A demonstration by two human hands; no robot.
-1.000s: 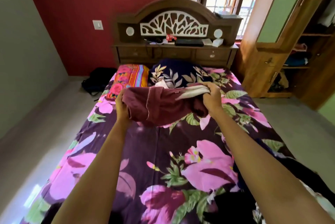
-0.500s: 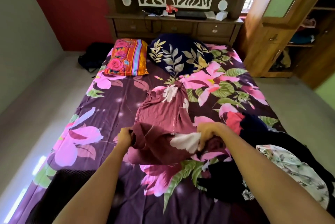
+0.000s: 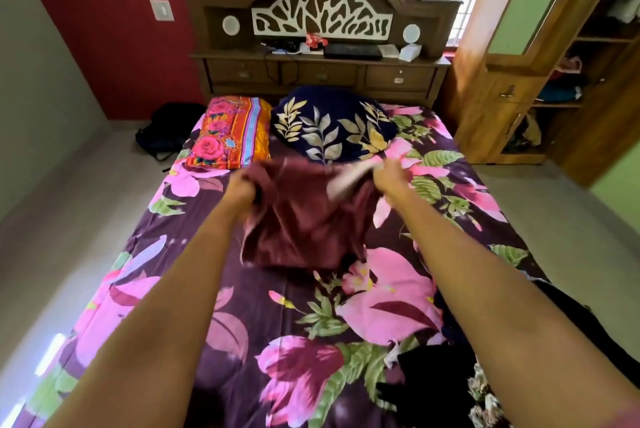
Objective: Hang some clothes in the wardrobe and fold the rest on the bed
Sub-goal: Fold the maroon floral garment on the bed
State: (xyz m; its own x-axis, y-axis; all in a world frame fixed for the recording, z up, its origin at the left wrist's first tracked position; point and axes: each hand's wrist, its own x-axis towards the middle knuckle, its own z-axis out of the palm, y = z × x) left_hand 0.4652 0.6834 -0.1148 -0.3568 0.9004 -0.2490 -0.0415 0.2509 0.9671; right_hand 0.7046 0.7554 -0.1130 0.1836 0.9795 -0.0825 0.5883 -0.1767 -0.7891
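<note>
Maroon garment (image 3: pixel 304 220) lifted higher, smooth draping cloth, left hand (image 3: pixel 239 190), right hand (image 3: pixel 389 176) gripping

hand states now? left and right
Left hand: closed on the maroon garment.
Right hand: closed on the same garment's other corner.

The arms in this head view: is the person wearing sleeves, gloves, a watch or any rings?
Both forearms are bare as far as the view shows, with no sleeves or gloves. No watch or bracelet shows at either wrist. The left hand and right hand are blurred, so rings cannot be ruled out.
</note>
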